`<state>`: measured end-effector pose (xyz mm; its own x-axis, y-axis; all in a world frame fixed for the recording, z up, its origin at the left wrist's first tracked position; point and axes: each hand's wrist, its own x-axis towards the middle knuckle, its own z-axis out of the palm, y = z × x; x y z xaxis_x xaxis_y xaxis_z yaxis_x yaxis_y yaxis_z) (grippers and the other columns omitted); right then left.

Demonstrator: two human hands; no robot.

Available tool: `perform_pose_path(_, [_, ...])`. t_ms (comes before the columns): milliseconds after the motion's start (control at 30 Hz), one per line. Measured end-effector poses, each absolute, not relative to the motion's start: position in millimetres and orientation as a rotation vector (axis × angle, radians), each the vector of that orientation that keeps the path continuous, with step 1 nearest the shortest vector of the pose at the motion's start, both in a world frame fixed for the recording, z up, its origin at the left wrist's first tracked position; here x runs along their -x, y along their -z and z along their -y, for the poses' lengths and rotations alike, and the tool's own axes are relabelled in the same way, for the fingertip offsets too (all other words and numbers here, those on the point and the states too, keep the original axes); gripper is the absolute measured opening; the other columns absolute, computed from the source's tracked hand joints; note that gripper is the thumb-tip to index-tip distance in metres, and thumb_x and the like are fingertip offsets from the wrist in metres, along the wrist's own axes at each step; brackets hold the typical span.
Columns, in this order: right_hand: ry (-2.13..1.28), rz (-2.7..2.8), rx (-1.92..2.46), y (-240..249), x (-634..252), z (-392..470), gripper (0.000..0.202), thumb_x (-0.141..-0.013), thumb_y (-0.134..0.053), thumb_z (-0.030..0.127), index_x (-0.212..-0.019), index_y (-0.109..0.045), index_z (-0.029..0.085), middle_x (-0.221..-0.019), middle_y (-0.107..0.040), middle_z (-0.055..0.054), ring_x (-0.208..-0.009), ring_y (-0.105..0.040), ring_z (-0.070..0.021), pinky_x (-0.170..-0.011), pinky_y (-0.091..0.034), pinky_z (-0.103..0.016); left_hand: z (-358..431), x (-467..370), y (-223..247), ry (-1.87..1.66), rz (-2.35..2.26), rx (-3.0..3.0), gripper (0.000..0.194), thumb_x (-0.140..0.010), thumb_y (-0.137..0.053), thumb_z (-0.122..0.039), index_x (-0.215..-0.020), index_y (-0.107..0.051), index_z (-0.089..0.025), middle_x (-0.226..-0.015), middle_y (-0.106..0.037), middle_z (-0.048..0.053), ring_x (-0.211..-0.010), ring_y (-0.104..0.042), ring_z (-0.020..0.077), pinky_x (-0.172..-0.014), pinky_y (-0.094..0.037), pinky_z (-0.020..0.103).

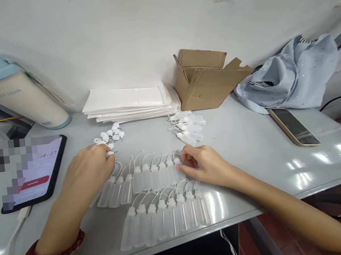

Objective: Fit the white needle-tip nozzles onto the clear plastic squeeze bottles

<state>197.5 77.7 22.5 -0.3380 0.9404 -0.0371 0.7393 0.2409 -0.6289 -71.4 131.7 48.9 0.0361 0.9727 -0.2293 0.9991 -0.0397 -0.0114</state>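
Note:
Small clear plastic bottles with looped strap caps lie in two rows on the grey table; one is in the front row (163,221), another in the back row (147,178). My left hand (91,168) reaches over the left end of the back row, its fingers closed at a white needle-tipped cap (110,153). Beyond it lies a small pile of similar white caps (110,134). At the right end of the back row, my right hand (204,162) has thumb and forefinger curled at the neck of a bottle (178,162). Its other fingers are folded.
Several more bottles (190,127) lie loosely behind my right hand. White padded envelopes (127,97) and an open cardboard box (204,87) stand by the wall. A lit phone (38,174) and a tumbler (17,91) are left; another phone (294,126) and a blue bag (293,78) are right.

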Motion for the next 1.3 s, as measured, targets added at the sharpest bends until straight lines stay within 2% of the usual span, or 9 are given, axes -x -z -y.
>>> perform_pose_path(233, [-0.831, 2.093, 1.641, -21, -194, -78, 0.018, -0.076, -0.063, 0.030, -0.077, -0.050, 0.018, -0.058, -0.054, 0.004, -0.052, -0.048, -0.0105, -0.054, -0.033, -0.025, -123, 69, -54, 0.233, -2.030, -2.276, 0.035, -0.088, -0.029, -0.021, -0.080, -0.062, -0.014, -0.076, -0.063, 0.012, -0.074, -0.058, 0.0278, -0.062, -0.038, 0.032])
perform_pose_path(400, [-0.854, 2.087, 1.738, -18, -190, -80, 0.022, -0.076, -0.060, 0.035, -0.064, -0.052, 0.018, -0.053, -0.054, 0.002, -0.051, -0.048, -0.0111, -0.053, -0.034, -0.025, -121, 66, -56, 0.162, -2.077, -2.173, 0.034, -0.089, -0.030, -0.028, -0.086, -0.061, -0.015, -0.076, -0.063, 0.012, -0.073, -0.057, 0.0281, -0.060, -0.037, 0.031])
perform_pose_path(567, [-0.825, 2.061, 1.766, -16, -189, -81, 0.028, -0.074, -0.059, 0.033, -0.055, -0.046, 0.019, -0.050, -0.050, 0.002, -0.049, -0.044, -0.0101, -0.051, -0.032, -0.025, -121, 61, -63, -0.053, -2.133, -2.046, 0.030, -0.088, -0.039, -0.039, -0.086, -0.058, -0.017, -0.083, -0.065, 0.011, -0.080, -0.057, 0.0293, -0.065, -0.037, 0.033])
perform_pose_path(700, [-0.829, 1.972, 1.695, -14, -191, -80, 0.025, -0.074, -0.059, 0.031, -0.057, -0.045, 0.019, -0.048, -0.045, 0.005, -0.045, -0.040, -0.0081, -0.049, -0.031, -0.024, -118, 52, -66, -0.417, -1.945, -1.878, 0.027, -0.084, -0.053, -0.044, -0.081, -0.061, -0.018, -0.088, -0.067, 0.006, -0.085, -0.059, 0.0233, -0.073, -0.041, 0.031])
perform_pose_path(800, [-0.812, 1.869, 1.504, -15, -194, -80, 0.019, -0.075, -0.059, 0.030, -0.064, -0.049, 0.019, -0.048, -0.043, 0.007, -0.043, -0.037, -0.0066, -0.046, -0.031, -0.022, -114, 42, -64, -0.608, -1.782, -1.725, 0.029, -0.079, -0.061, -0.049, -0.082, -0.066, -0.021, -0.092, -0.068, 0.003, -0.075, -0.059, 0.0184, -0.062, -0.042, 0.026])
perform_pose_path(933, [-0.754, 1.812, 1.279, -18, -196, -76, 0.014, -0.076, -0.062, 0.028, -0.071, -0.052, 0.018, -0.052, -0.043, 0.007, -0.044, -0.038, -0.0058, -0.045, -0.032, -0.021, -104, 26, -54, -0.740, -1.618, -1.571, 0.033, -0.074, -0.066, -0.056, -0.083, -0.068, -0.024, -0.080, -0.066, 0.000, -0.057, -0.053, 0.0134, -0.046, -0.035, 0.023])
perform_pose_path(1033, [-0.898, 1.795, 1.187, -21, -196, -73, 0.015, -0.080, -0.063, 0.030, -0.080, -0.057, 0.016, -0.057, -0.050, 0.005, -0.046, -0.042, -0.0060, -0.045, -0.033, -0.021, -97, 14, -47, -0.775, -1.429, -1.466, 0.030, -0.076, -0.067, -0.053, -0.083, -0.069, -0.024, -0.070, -0.062, -0.002, -0.059, -0.053, 0.0120, -0.054, -0.041, 0.022])
perform_pose_path(1133, [-1.205, 1.698, 1.146, -25, -197, -70, 0.020, -0.086, -0.060, 0.036, -0.090, -0.058, 0.016, -0.069, -0.057, 0.003, -0.041, -0.040, -0.0036, -0.039, -0.031, -0.019, -92, 8, -43, -0.773, -1.284, -1.359, 0.030, -0.079, -0.065, -0.052, -0.081, -0.068, -0.023, -0.067, -0.058, -0.002, -0.066, -0.054, 0.0126, -0.064, -0.045, 0.023])
perform_pose_path(1300, [-1.599, 1.512, 1.013, -33, -197, -68, 0.022, -0.091, -0.055, 0.039, -0.096, -0.056, 0.018, -0.084, -0.057, 0.001, -0.041, -0.044, -0.0013, -0.039, -0.032, -0.018, -88, 6, -39, -0.837, -1.108, -1.314, 0.025, -0.084, -0.062, -0.046, -0.080, -0.068, -0.021, -0.068, -0.056, -0.001, -0.069, -0.053, 0.0135, -0.068, -0.046, 0.027])
